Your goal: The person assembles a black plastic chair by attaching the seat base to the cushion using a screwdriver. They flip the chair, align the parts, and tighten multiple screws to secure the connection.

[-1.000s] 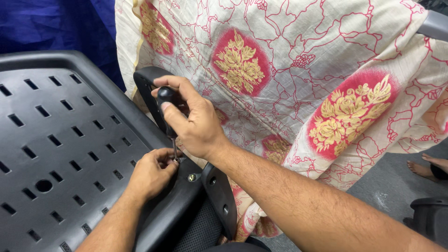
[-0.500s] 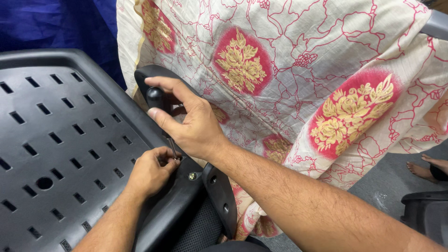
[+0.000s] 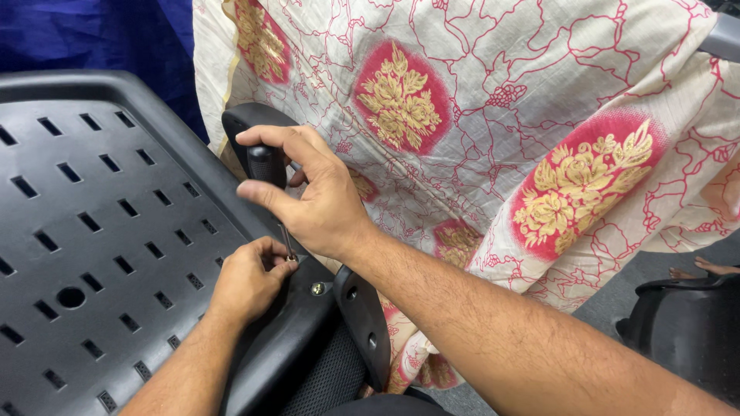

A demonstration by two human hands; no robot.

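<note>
The fingertips of the left hand (image 3: 245,279) are pinched together around the lower end of a thin metal shaft, steadying it where it meets the black plastic chair part (image 3: 100,231). Whether a screw sits under those fingertips cannot be told; they cover the spot. The right hand (image 3: 312,192) is closed around the dark handle of the screwdriver (image 3: 267,166), thumb and forefinger wrapped over its top, the shaft running down and slightly right to the left hand's pinch. So the tool stands nearly upright between the two hands, gripped at both ends.

Judging by this, the fastening at the tip is in progress, not finished: the driver is seated and guided. Just to the right of the left hand, one bright screw head (image 3: 317,289) already sits in the black rim, which suggests that fixing is done. Beside it, a curved black bracket (image 3: 362,323) shows two further small holes.

Beyond the hands, a cream cloth (image 3: 493,131) with red and gold flowers hangs behind, and blue fabric (image 3: 85,35) fills the upper left.
</note>
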